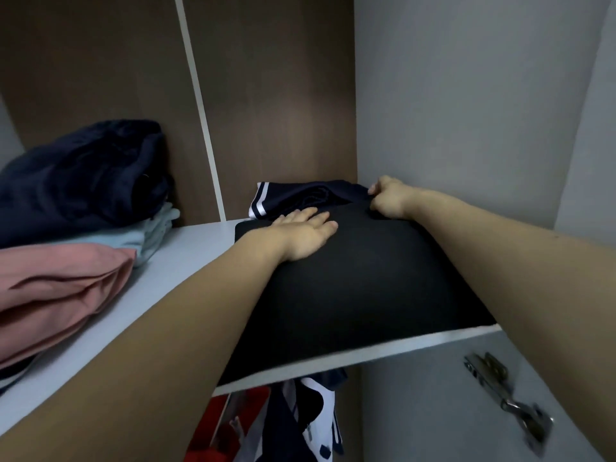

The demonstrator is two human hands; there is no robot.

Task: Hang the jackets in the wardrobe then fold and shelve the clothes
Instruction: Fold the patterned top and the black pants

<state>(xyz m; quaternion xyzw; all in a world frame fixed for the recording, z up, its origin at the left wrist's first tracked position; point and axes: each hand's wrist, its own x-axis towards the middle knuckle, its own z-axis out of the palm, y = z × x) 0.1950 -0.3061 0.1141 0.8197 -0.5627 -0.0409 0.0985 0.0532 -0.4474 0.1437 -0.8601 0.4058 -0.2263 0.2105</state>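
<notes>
The right hand is curled tight, pinching the far right corner of the navy top that lies at the back of the shelf, while the left hand lies flat with straight fingers, pressing down on the far edge of the black folded garment. That black piece sits on the right half of the shelf, against the grey side wall, its near edge reaching the shelf's front lip and slightly overhanging it. The navy top, trimmed with 2 white stripes at its left end, lies behind the black piece, partly tucked under its far edge as far as can be told. Both look soft and light, limp cloth that will sag and unfold if lifted by 1 corner, so a flat palm on top and a hold along a folded edge suit them better than a pinch at a tip. The smooth shelf should let the pile slide back with a gentle push. On the left of the shelf stands a stack: a pink garment at the front, a pale blue one behind it, and a dark navy bundle on top. Below the shelf, hung clothes in red, navy and white show.
</notes>
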